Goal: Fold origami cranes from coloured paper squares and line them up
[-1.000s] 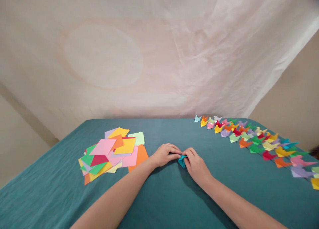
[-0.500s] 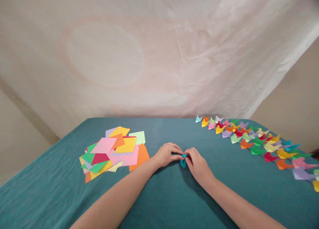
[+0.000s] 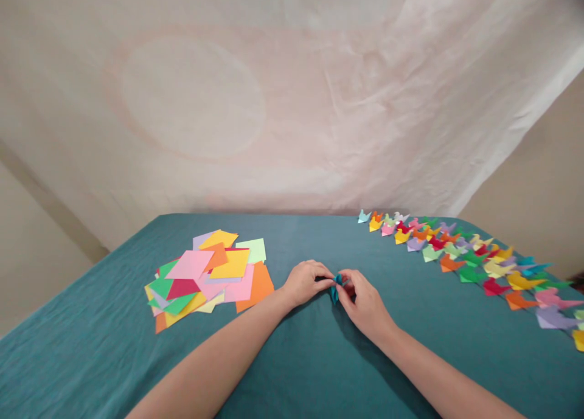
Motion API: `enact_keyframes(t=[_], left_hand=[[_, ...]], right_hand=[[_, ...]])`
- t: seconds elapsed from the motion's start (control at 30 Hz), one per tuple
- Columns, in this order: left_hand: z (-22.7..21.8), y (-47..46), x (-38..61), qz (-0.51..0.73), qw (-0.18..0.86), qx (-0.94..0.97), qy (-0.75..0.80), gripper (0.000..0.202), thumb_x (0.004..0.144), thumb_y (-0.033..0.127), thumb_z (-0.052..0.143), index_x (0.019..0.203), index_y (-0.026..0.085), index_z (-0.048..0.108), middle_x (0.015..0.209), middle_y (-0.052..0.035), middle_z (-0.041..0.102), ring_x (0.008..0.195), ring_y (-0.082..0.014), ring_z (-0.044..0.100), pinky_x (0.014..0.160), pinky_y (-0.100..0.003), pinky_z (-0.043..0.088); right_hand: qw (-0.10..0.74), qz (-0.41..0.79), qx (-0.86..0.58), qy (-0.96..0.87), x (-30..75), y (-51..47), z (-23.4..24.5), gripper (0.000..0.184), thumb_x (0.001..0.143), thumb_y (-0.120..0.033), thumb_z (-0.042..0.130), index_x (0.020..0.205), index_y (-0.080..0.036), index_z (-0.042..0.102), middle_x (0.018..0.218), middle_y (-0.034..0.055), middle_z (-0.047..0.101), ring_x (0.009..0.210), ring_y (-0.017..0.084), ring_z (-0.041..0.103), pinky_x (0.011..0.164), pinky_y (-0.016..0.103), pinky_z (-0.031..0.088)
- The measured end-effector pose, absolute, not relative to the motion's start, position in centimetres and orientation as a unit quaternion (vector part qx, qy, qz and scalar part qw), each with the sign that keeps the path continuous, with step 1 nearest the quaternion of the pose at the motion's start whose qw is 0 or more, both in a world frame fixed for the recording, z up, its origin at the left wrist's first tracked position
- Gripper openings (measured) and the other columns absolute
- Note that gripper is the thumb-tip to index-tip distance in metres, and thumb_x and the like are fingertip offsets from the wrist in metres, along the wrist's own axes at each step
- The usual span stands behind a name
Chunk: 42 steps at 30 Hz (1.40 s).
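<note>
A small piece of folded blue origami paper (image 3: 334, 294) is held between my two hands, just above the table's middle. My left hand (image 3: 306, 283) pinches its left side between thumb and fingers. From the right, my right hand (image 3: 362, 297) grips the other side with its thumb and index finger, the remaining fingers curled. Parts of the folded paper are hidden behind the fingertips, so its exact shape is hard to make out.
To the left lies a loose pile of coloured paper squares (image 3: 230, 265). Rows of small folded paper birds (image 3: 472, 275) in many colours run along the right side. A teal cloth (image 3: 292, 358) covers the table, and a pale sheet (image 3: 292, 103) hangs behind it.
The folded blue paper has turned slightly between the fingers and its upper part shows differently. My right thumb and fingers have shifted a little on it; my left hand is nearly still.
</note>
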State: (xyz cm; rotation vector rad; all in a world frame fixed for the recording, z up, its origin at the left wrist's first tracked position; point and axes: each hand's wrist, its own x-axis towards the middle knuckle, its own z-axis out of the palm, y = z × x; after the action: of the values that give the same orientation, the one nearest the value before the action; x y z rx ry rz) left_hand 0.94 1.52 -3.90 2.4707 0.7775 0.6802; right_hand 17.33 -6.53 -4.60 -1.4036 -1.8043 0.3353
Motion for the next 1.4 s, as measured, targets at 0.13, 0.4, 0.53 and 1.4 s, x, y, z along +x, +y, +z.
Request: enact_keyframes(t=[0.13, 0.4, 0.53, 1.4], left_hand=[[-3.9, 1.2, 1.1, 0.248, 0.217, 0.894, 0.303, 0.019, 0.085, 0.034, 0.055, 0.092, 0.022, 0.069, 0.091, -0.0017, 0.068, 0.087, -0.0160, 0.059, 0.083, -0.027, 0.042], [-3.5, 0.9, 1.2, 0.241, 0.199, 0.897, 0.312, 0.016, 0.084, 0.030, 0.055, 0.090, 0.021, 0.068, 0.090, -0.0022, 0.066, 0.087, -0.0166, 0.057, 0.083, -0.028, 0.042], [-3.5, 0.8, 1.3, 0.238, 0.177, 0.902, 0.313, 0.015, 0.084, 0.030, 0.056, 0.091, 0.022, 0.066, 0.093, -0.0027, 0.063, 0.090, -0.0170, 0.056, 0.083, -0.028, 0.041], [-3.2, 1.5, 0.6, 0.242, 0.280, 0.889, 0.271, 0.021, 0.085, 0.026, 0.054, 0.098, 0.021, 0.069, 0.092, -0.0048, 0.063, 0.088, -0.0156, 0.057, 0.082, -0.026, 0.044]], right_hand=[[0.398, 0.152, -0.550, -0.718, 17.3, -6.6, -4.8, 0.027, 0.078, -0.016, 0.048, 0.105, -0.019, 0.048, 0.089, 0.0036, 0.053, 0.066, 0.014, 0.056, 0.065, 0.029, 0.049], [0.388, 0.157, -0.535, -0.734, 17.5, -6.6, -5.2, 0.035, 0.075, -0.012, 0.048, 0.109, -0.019, 0.045, 0.091, 0.0051, 0.052, 0.070, 0.015, 0.055, 0.067, 0.030, 0.050], [0.395, 0.160, -0.534, -0.730, 17.5, -6.5, -5.2, 0.036, 0.074, -0.012, 0.049, 0.109, -0.019, 0.046, 0.091, 0.0048, 0.052, 0.070, 0.015, 0.055, 0.067, 0.029, 0.050], [0.384, 0.175, -0.555, -0.717, 17.8, -5.7, -5.1, 0.026, 0.075, -0.017, 0.050, 0.101, -0.017, 0.050, 0.076, 0.0008, 0.056, 0.057, 0.013, 0.053, 0.055, 0.025, 0.045]])
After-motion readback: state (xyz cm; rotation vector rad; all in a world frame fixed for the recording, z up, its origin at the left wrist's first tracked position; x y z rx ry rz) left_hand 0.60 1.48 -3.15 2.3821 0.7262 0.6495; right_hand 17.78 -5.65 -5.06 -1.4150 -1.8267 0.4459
